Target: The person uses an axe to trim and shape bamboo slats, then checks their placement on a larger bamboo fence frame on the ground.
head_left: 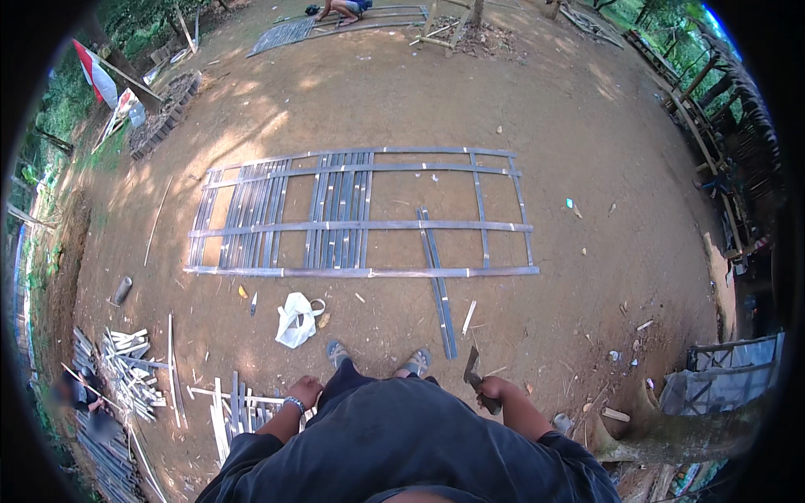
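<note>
My right hand [495, 388] is closed around a machete [472, 364], its short broad blade pointing forward and its dark handle end showing below the fist. My left hand [304, 391], with a band on its wrist, hangs by my left thigh with curled fingers; nothing shows in it. On the dirt ahead lies a flat frame [335, 273] of dark bamboo rails, with upright slats grouped in its left half and wider gaps on the right. Two loose dark slats [438, 293] rest slanting over its lower rails. A white plastic bag [295, 320] sits ahead of my feet.
Piles of cut strips [134, 373] lie at the left, beside a seated person [80, 390]. More strips [236, 411] lie near my left arm. Far ahead another person [345, 10] crouches at a second frame [285, 35]. A tree trunk [671, 432] stands at the right.
</note>
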`<action>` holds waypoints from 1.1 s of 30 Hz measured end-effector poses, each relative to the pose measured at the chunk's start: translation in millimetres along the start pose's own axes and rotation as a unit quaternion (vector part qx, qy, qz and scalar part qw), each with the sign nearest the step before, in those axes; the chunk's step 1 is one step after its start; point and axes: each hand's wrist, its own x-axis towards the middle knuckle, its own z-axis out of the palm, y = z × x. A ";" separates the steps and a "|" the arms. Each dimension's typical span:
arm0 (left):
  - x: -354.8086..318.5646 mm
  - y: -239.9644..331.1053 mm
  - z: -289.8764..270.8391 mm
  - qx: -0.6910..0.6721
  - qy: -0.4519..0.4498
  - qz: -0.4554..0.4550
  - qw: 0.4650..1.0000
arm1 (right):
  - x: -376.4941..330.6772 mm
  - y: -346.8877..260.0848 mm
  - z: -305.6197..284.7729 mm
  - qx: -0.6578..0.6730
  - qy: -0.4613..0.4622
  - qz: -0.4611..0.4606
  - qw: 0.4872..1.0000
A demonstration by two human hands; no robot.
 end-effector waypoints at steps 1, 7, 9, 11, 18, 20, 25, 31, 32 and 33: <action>-7.9 25.2 -6.0 -0.016 -0.055 -0.061 0.996 | -0.7 5.1 -3.1 0.006 0.016 0.004 1.000; -0.1 13.5 0.0 0.069 -0.099 -0.011 0.993 | -6.5 40.9 -23.0 -0.036 0.061 0.045 0.996; 2.4 16.5 -0.7 0.054 -0.090 -0.035 0.994 | -20.9 47.5 -26.7 -0.101 0.069 0.054 0.991; 16.3 -1.8 4.9 -0.012 -0.050 -0.091 0.994 | -48.9 32.1 -17.8 -0.121 0.079 0.069 0.987; 56.5 85.3 2.2 -0.072 -0.069 0.036 0.994 | -108.8 29.7 -9.6 -0.125 0.127 0.103 0.979; 60.2 115.3 3.7 -0.104 -0.068 0.057 0.991 | -112.1 25.8 -4.9 -0.130 0.129 0.090 0.979; 60.8 218.3 7.7 -0.084 -0.170 0.209 0.959 | -40.8 71.1 -21.5 -0.171 0.079 0.065 0.980; -12.7 389.1 -8.6 0.094 -0.267 0.491 0.824 | -33.0 -6.5 -10.0 -0.271 0.065 0.080 0.957; -25.6 409.4 -1.8 0.104 -0.281 0.515 0.803 | -30.2 -22.6 -10.7 -0.291 0.065 0.065 0.952; -41.1 429.0 4.5 0.115 -0.295 0.538 0.781 | -28.6 -39.6 -9.8 -0.311 0.065 0.049 0.947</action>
